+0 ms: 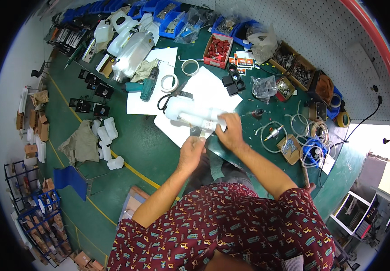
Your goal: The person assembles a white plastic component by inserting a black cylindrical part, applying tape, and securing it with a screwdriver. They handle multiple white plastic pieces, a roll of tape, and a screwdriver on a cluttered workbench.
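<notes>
A translucent white plastic tank (183, 107) with a black screw cap (186, 95) lies on its side over white paper sheets on the green bench. My right hand (232, 130) is closed round the tank's right end, slightly blurred. Below the tank's lower edge, my left hand (192, 151) pinches a small pale piece whose kind I cannot make out. A black loop (163, 102), perhaps a scissors handle, shows beside the cap end. Two tape rolls (169, 83) (190, 67) lie beyond the tank, and a teal cordless drill (149, 86) rests on paper to their left.
More white tanks (131, 53) stand at the far left. Blue bins (172, 25) of small parts line the back, beside a box of red parts (218, 49). Black fittings (234, 82), clear bags (264, 88) and coiled clear tubing (274, 135) lie to the right.
</notes>
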`<state>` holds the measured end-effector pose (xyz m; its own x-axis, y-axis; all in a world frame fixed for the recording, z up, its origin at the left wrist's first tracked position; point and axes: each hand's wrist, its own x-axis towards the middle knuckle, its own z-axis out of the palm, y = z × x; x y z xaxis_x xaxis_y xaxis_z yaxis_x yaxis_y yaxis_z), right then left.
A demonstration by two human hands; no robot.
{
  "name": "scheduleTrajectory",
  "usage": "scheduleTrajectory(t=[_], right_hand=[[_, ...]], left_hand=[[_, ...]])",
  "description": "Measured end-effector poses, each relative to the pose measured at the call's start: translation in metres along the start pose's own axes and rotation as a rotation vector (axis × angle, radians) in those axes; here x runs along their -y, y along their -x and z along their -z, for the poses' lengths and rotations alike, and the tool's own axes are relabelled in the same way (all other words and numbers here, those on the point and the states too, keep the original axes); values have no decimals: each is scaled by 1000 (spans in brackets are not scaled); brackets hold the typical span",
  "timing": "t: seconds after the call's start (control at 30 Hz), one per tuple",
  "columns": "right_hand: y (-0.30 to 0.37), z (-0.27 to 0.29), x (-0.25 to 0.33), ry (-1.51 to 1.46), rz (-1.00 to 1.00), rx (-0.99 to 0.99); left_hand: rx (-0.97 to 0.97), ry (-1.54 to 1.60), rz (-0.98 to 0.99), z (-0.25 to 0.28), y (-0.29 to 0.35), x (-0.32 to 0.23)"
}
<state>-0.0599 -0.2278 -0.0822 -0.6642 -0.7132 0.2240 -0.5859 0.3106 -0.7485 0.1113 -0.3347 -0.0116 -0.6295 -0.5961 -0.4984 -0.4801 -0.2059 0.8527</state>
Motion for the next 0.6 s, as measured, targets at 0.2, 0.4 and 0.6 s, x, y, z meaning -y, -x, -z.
scheduleTrajectory(t=[0.2,0.4,0.6], right_hand=[[79,-93,34,-277,-603,170],[59,-144,52,-108,-733,-86],[67,-136,38,-272,-660,-78]], left_hand=[[93,-149,30,27,-24,-30],[174,-212,2,36,-32,-52],[171,-248,26,41,-36,-62]])
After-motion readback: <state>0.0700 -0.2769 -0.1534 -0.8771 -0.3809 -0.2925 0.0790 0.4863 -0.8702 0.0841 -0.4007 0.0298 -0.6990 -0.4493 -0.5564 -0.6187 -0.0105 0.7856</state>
